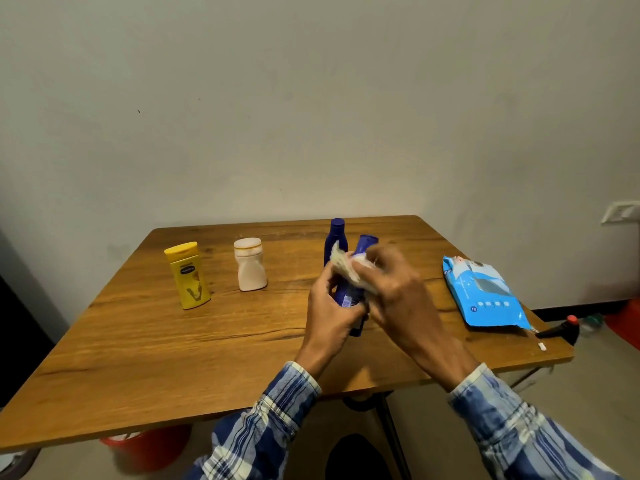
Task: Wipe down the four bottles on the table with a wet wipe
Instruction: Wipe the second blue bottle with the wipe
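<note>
Head view: blue bottle (347, 295) held tilted, wiping under way.
Its lower body is gripped by the left hand (329, 313); just above that grip the wet wipe (343, 263) is clutched to it by the right hand (394, 285) — the bottle should be turned fully.

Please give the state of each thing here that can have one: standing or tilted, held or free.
yellow bottle: upright on the table, cap shut, free.
white bottle: upright, cap on, free.
tall blue bottle: upright behind the hands, cap on.
held blue bottle: tilted, gripped by the left hand.
wet wipe: crumpled, pressed on the held blue bottle by the right hand.
wipe pack: lying flat, free.
</note>
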Demonstrator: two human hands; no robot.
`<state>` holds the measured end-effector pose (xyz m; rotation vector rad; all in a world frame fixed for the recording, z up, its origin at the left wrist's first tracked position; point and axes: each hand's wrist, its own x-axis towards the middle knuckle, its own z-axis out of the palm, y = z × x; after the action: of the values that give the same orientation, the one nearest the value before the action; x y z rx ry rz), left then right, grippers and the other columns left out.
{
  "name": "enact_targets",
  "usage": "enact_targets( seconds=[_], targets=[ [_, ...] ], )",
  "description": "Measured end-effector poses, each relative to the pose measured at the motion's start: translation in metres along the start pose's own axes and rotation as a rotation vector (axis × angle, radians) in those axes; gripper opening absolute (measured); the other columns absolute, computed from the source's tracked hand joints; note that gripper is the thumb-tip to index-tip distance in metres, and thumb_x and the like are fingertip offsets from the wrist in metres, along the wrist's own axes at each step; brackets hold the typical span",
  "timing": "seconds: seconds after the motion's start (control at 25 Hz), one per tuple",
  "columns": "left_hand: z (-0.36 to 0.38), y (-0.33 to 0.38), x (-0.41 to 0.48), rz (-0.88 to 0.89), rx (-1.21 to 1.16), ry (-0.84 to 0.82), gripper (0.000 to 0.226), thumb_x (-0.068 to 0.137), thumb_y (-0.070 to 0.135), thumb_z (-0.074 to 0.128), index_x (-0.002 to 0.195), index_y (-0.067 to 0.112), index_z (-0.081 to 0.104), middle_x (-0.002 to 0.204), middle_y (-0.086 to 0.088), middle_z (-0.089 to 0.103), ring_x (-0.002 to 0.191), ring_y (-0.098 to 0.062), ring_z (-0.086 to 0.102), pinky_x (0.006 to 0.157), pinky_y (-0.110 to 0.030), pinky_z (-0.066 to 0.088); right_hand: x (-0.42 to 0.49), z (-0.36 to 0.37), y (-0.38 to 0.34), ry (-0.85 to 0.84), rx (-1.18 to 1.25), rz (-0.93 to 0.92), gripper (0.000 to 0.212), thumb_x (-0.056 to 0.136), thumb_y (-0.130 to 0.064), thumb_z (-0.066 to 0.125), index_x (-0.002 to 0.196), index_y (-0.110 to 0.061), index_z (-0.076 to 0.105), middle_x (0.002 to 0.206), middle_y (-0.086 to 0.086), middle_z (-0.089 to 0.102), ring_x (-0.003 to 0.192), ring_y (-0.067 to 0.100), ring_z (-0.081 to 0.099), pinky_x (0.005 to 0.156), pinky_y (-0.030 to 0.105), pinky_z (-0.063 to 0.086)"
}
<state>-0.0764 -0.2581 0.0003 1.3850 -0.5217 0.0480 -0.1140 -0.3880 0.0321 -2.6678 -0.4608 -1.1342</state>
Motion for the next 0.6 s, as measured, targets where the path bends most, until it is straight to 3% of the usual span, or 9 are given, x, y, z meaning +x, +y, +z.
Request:
enact_targets(
  seconds=[0.08, 0.24, 0.36, 0.44, 0.6],
  targets=[
    [-0.003, -0.004, -0.002, 0.023, 0.065, 0.045, 0.077, 0.074, -0.009, 0.078, 0.139, 0.023, 0.053, 0.126, 0.0, 0.066, 0.112, -0.016, 0.067, 0.089, -0.028, 0.058, -0.005, -0.001, -0.003, -0.063, -0.022, -0.127, 0.043, 0.078, -0.01, 0.076, 0.119, -0.006, 0.063, 0.112, 0.014, 0.056, 0.087, 0.022, 0.061, 0.066, 0.029, 0.06],
    [0.0, -0.007, -0.006, 0.066, 0.187, 0.068, 0.07, 0.071, 0.006, 0.088, 0.132, 0.022, 0.059, 0.119, 0.006, 0.069, 0.103, -0.007, 0.069, 0.085, -0.026, 0.06, 0.015, -0.005, 0.011, 0.145, 0.042, 0.183, 0.037, 0.085, -0.004, 0.068, 0.123, -0.004, 0.063, 0.113, 0.018, 0.054, 0.091, 0.025, 0.059, 0.068, 0.033, 0.06],
    [-0.003, -0.011, -0.007, 0.029, 0.138, 0.121, 0.053, 0.076, 0.001, 0.083, 0.117, 0.027, 0.064, 0.103, 0.007, 0.074, 0.098, -0.012, 0.072, 0.085, -0.03, 0.06, -0.002, 0.008, -0.018, -0.078, 0.005, -0.031, 0.042, 0.084, -0.012, 0.07, 0.124, -0.007, 0.059, 0.117, 0.011, 0.053, 0.092, 0.02, 0.06, 0.074, 0.032, 0.061],
    [-0.007, -0.014, -0.008, 0.01, 0.125, 0.125, 0.05, 0.078, 0.0, 0.08, 0.118, 0.024, 0.063, 0.104, 0.002, 0.073, 0.099, -0.016, 0.072, 0.085, -0.036, 0.061, -0.004, 0.007, -0.016, -0.158, 0.051, -0.121, 0.041, 0.084, -0.013, 0.073, 0.123, -0.008, 0.06, 0.118, 0.008, 0.054, 0.092, 0.016, 0.059, 0.078, 0.028, 0.059],
    [-0.004, -0.008, -0.009, 0.066, 0.158, 0.092, 0.063, 0.071, 0.003, 0.088, 0.126, 0.016, 0.059, 0.114, 0.005, 0.069, 0.099, -0.007, 0.07, 0.081, -0.024, 0.059, 0.018, -0.001, 0.009, 0.111, 0.108, 0.27, 0.031, 0.091, -0.012, 0.065, 0.121, -0.008, 0.062, 0.113, 0.012, 0.051, 0.089, 0.018, 0.057, 0.066, 0.024, 0.056]
  ],
)
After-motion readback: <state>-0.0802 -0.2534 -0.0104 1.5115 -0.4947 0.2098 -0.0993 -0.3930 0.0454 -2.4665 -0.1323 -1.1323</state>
